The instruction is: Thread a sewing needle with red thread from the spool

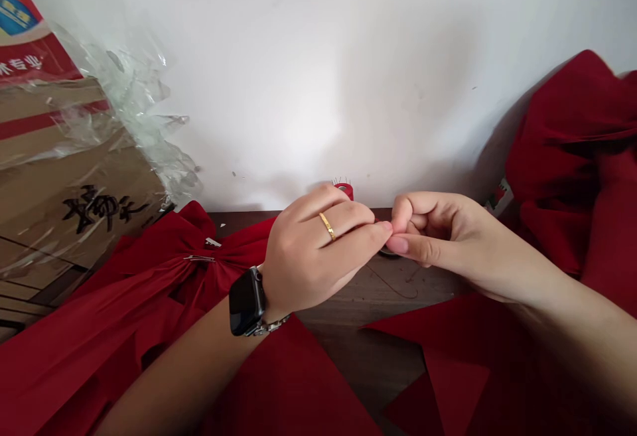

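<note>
My left hand (313, 250), with a gold ring and a black smartwatch (247, 301) on the wrist, has its fingers pressed together. It meets my right hand (438, 240), which is curled in a pinch, fingertip to fingertip above the dark wooden table (358, 330). What they pinch is too small to make out; a thin dark thread (398, 287) lies on the table just below them. A gathered red fabric bow (164, 270) with pins in its middle lies under my left forearm. Behind my left hand a small red pincushion (344, 188) with pins peeks out.
Flat red fabric pieces (448, 356) lie at the lower right and a heap of red fabric (577, 157) rises at the right. A cardboard box (60, 177) wrapped in clear plastic stands at the left. A white wall (323, 58) closes the back.
</note>
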Demonstrator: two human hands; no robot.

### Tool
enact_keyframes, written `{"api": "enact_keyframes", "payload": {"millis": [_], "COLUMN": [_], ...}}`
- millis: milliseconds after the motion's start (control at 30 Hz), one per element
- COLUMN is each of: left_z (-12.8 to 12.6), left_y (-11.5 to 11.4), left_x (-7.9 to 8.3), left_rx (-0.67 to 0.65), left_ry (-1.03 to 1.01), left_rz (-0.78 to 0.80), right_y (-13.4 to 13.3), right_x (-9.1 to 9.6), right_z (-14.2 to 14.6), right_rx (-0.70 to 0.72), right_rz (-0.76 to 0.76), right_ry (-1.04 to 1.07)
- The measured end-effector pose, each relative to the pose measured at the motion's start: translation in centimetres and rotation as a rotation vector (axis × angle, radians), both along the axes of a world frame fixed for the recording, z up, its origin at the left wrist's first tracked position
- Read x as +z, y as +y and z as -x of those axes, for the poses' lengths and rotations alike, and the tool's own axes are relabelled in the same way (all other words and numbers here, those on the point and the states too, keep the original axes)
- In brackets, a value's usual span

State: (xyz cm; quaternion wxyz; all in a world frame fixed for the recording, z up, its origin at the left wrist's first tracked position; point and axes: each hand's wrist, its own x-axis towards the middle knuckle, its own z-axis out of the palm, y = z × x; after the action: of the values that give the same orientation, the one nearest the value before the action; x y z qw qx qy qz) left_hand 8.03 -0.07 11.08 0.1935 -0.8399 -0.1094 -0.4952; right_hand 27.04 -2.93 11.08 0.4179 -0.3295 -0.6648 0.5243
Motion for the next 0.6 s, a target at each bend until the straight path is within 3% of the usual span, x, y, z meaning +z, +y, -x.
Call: {"api": "enact_keyframes", "payload": {"millis": [100, 300, 400, 600], "left_z": [0.1, 0.1, 0.3, 0.3], "left_y": [-0.1, -1.2, -1.5, -0.2], "left_x": [0.1, -0.1, 0.0, 0.5], "left_rx": [-0.061, -0.160, -0.137, -0.204], "left_ry": [-0.064, -0.164, -0.119, 0.025], "left_rz": [0.048, 0.298, 0.276, 0.053], "right_y": [0.0, -0.2, -0.4, -0.5], "right_x": [0.1, 0.0, 0.0, 0.3], "right_z": [-0.3, -0.4, -0.3, 0.0], "right_rx": [0.046, 0.170, 0.200, 0.130], "right_rz": [-0.026, -0.081, -0.135, -0.132], "right_ry": [0.013, 0.032, 0.034, -0.030]}}
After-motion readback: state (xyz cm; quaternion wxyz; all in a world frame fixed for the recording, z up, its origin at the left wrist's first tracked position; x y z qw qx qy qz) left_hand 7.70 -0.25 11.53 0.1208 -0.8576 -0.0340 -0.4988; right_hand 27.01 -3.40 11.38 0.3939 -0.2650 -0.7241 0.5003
